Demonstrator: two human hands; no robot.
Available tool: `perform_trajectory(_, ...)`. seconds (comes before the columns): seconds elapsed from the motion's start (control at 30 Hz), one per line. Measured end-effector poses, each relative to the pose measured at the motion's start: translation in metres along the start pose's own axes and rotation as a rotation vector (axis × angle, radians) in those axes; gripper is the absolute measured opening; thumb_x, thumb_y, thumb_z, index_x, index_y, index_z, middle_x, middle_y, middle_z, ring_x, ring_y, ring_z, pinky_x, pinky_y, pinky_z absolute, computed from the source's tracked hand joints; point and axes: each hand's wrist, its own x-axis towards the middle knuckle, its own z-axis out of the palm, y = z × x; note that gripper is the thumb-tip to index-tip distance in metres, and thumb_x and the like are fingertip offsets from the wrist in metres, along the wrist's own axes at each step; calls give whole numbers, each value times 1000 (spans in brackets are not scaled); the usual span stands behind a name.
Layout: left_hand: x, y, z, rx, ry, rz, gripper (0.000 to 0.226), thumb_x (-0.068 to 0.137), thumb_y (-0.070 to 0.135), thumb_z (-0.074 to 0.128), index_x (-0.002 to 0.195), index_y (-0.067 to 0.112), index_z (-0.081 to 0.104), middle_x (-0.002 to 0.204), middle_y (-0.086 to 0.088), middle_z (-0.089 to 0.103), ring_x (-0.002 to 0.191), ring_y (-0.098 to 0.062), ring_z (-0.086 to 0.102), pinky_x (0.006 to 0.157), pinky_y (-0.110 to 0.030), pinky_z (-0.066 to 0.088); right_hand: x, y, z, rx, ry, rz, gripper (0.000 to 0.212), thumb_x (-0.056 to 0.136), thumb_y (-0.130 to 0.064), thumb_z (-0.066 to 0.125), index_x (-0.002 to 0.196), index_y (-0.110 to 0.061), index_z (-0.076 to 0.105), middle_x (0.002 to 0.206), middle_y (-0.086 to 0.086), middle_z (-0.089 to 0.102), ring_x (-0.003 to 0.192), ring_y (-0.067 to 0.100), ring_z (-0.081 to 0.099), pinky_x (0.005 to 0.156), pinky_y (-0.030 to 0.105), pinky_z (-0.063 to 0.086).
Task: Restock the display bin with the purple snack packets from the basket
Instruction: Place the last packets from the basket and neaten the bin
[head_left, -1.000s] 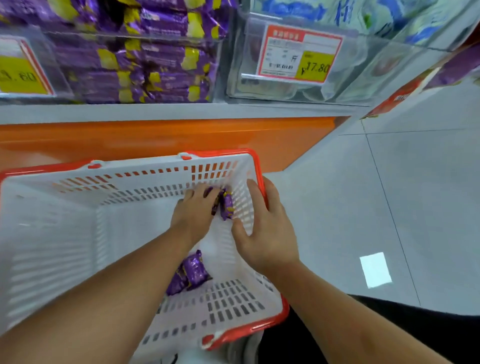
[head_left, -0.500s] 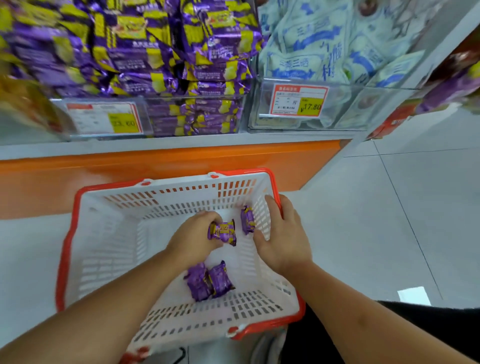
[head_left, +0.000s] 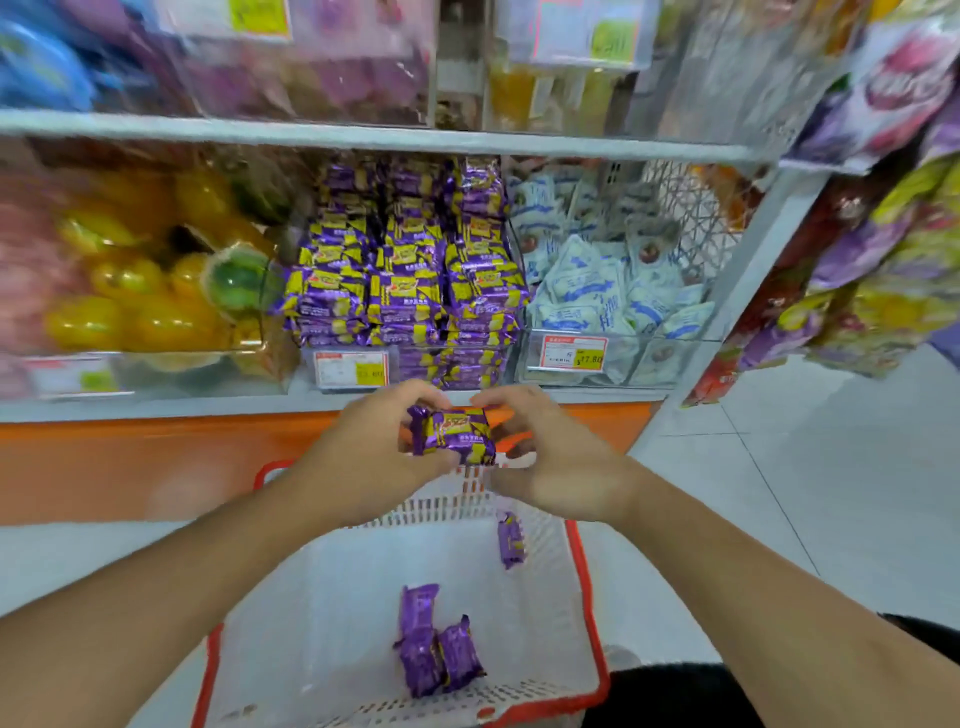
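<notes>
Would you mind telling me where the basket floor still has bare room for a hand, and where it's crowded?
The white basket has bare floor across its left half, between the left wall and the two purple packets lying near the front. Another bare strip lies between that pair and the single packet against the right wall. The display bin above is packed with stacked packets.

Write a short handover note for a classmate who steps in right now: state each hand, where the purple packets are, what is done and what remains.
Left hand and right hand: both grip one purple-and-yellow foil snack packet, raised above the basket, in front of the bin.
White plastic basket with red rim: three purple packets remain, two side by side, one against the right wall.
Clear display bin of purple packets: already well stacked.
Done: one packet lifted out.
Left: place it in the bin, then move the other three.
</notes>
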Motion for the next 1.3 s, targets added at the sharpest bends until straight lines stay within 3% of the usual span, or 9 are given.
perform_trajectory(0.17,-3,29,-34,-47,67,100,48,75,44,88,115,47,61,109,11,69,98,-3,67,83,-23,57,3,-46,-22,36,162,-135,47,79,-18,88,119,-30,66,119,-8,58,99,9,64,85,30,56)
perform_trajectory(0.3,2,29,-49,22,84,135,52,76,46,87,122,46,61,114,20,63,105,-1,64,80,-29,59,15,-60,-30,-8,176,-218,44,79,-17,88,118,-26,68,116,-5,58,93,11,65,85,25,56)
perform_trajectory(0.47,27,29,-73,467,234,337,55,92,58,52,142,36,54,149,20,42,137,-14,39,115,-42,36,53,-70,-33,-31,313,-283,44,80,-21,85,119,-26,67,115,-9,56,98,7,61,82,19,50)
perform_trajectory(0.57,52,37,-91,604,325,312,63,94,60,35,151,35,45,153,17,41,137,-20,33,112,-47,34,86,-79,-39,-78,405,-341,43,86,-23,80,126,-23,64,117,-9,53,107,5,57,94,23,49)
perform_trajectory(0.73,106,34,-108,757,344,238,54,102,50,46,153,32,40,150,11,44,131,-25,36,108,-48,33,145,-85,-55,-225,429,-322,46,90,-24,76,133,-19,61,116,-7,48,107,6,47,104,21,39)
perform_trajectory(0.9,156,22,-111,822,341,151,49,101,45,52,147,28,46,145,-3,52,125,-37,50,104,-51,42,190,-77,-66,-451,374,-131,62,89,-47,62,144,-22,51,138,11,55,135,33,45,115,48,37)
perform_trajectory(1.03,183,14,-112,728,314,59,50,103,45,53,150,33,42,152,-2,47,135,-37,47,108,-50,44,200,-63,-82,-422,389,-83,81,73,-45,47,151,-28,43,157,2,41,148,26,30,122,41,27)
perform_trajectory(1.17,204,5,-117,664,321,63,52,102,43,52,152,31,42,157,-5,44,144,-35,37,117,-47,35,205,-47,-88,-419,331,-29,87,77,-47,42,161,-31,29,170,-7,22,158,18,13,128,38,15)
perform_trajectory(1.3,218,5,-116,663,327,85,50,99,50,51,146,39,43,155,-3,47,142,-35,40,115,-53,37,210,-43,-88,-433,285,-8,87,79,-51,37,162,-31,26,172,-9,15,159,17,10,129,40,15)
